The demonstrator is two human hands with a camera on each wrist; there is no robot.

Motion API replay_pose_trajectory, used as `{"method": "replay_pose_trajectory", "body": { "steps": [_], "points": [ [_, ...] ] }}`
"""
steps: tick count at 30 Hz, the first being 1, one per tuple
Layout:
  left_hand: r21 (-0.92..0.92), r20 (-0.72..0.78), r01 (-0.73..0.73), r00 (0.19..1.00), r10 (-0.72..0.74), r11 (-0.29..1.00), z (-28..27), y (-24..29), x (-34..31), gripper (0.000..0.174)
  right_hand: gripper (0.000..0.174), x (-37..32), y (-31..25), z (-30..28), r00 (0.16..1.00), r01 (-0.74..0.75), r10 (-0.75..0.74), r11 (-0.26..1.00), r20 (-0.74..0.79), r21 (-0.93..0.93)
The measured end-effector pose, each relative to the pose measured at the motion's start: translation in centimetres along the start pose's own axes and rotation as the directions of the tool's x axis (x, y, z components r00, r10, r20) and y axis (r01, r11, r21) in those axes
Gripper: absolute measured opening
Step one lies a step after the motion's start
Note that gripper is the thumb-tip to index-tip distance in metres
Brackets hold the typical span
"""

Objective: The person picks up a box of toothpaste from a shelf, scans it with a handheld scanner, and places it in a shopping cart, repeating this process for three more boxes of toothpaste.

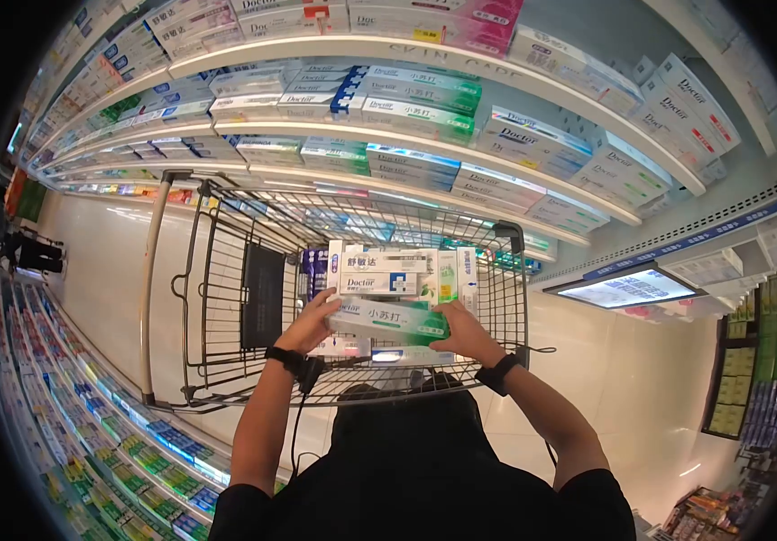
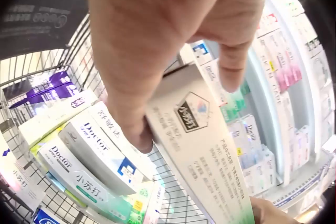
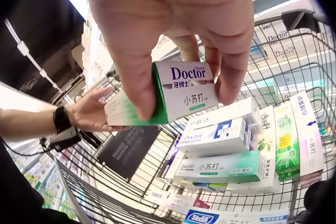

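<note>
A long white and green toothpaste box (image 1: 386, 320) printed "Doctor" is held over the shopping cart. My left hand (image 1: 310, 326) grips its left end, fingers and thumb on opposite sides in the left wrist view. At the green end, my right hand (image 1: 467, 332) pinches the box between thumb and fingers. Under it in the cart lie several more toothpaste boxes, among them a white and blue one (image 3: 215, 136), a white and green one (image 3: 218, 166) and a bright green one (image 3: 286, 145). A box marked "Skón" (image 3: 202, 216) lies near the side.
The wire cart (image 1: 188, 311) has a black panel (image 1: 263, 296) at its left end. Behind it rise shelves (image 1: 578, 86) of boxed toothpaste, with a lit screen (image 1: 627, 287) at the right. Another stocked shelf (image 1: 109, 424) runs along the lower left.
</note>
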State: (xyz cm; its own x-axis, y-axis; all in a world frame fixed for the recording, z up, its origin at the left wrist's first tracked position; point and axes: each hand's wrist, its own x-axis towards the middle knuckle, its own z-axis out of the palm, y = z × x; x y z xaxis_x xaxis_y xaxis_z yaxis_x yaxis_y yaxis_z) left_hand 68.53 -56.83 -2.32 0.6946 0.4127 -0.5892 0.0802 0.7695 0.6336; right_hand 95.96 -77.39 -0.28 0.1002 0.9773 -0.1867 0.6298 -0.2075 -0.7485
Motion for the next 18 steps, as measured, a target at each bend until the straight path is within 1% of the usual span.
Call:
{"method": "replay_pose_trajectory", "body": {
  "steps": [1,2,4,6,7,8,10,11,13,15,18],
  "points": [
    [0.058,-0.103,0.042,0.994,-0.035,0.997,-0.5,-0.4,1.2,0.062,0.069,0.5,0.1,0.9,0.997,-0.069,0.070,0.997,-0.017,0.039],
    [0.107,-0.212,0.099,0.975,-0.075,0.989,-1.1,-1.0,2.3,0.060,0.067,0.9,-0.4,1.3,0.993,-0.111,0.111,0.994,-0.033,0.009],
    [0.186,-0.234,0.123,0.969,-0.077,0.975,-2.5,-3.0,4.0,0.059,0.064,1.7,1.0,3.0,0.985,-0.162,0.159,0.986,-0.064,-0.034],
    [0.317,-0.350,0.226,0.931,-0.108,0.921,-2.1,-3.9,4.6,0.060,0.063,2.0,2.1,4.9,0.970,-0.234,0.231,0.971,-0.076,-0.040],
    [0.245,-0.377,0.212,0.920,-0.108,0.946,-2.5,-5.4,5.7,0.047,0.063,2.4,2.8,5.5,0.960,-0.268,0.262,0.962,-0.099,-0.049],
    [0.265,-0.391,0.237,0.912,-0.121,0.935,-2.8,-5.9,6.2,0.048,0.063,2.8,3.6,6.1,0.954,-0.291,0.285,0.955,-0.096,-0.053],
    [0.300,-0.414,0.297,0.897,-0.156,0.907,-1.7,-6.3,5.8,0.050,0.064,2.7,4.8,7.5,0.936,-0.348,0.342,0.935,-0.087,-0.064],
    [0.266,-0.419,0.286,0.894,-0.156,0.920,-1.8,-6.9,6.1,0.051,0.062,2.8,5.5,8.1,0.938,-0.340,0.332,0.937,-0.101,-0.076],
    [0.279,-0.462,0.251,0.881,-0.100,0.927,-1.9,-7.9,6.5,0.052,0.059,3.2,5.7,8.9,0.943,-0.319,0.306,0.943,-0.128,-0.099],
    [0.307,-0.486,0.208,0.873,-0.034,0.929,-2.3,-8.6,7.3,0.051,0.060,3.8,5.9,9.3,0.933,-0.346,0.336,0.936,-0.129,-0.060],
    [0.358,-0.504,0.182,0.863,0.025,0.916,-4.6,-10.5,9.4,0.048,0.061,4.8,6.1,10.4,0.909,-0.402,0.395,0.915,-0.136,-0.026]
  ]
}}
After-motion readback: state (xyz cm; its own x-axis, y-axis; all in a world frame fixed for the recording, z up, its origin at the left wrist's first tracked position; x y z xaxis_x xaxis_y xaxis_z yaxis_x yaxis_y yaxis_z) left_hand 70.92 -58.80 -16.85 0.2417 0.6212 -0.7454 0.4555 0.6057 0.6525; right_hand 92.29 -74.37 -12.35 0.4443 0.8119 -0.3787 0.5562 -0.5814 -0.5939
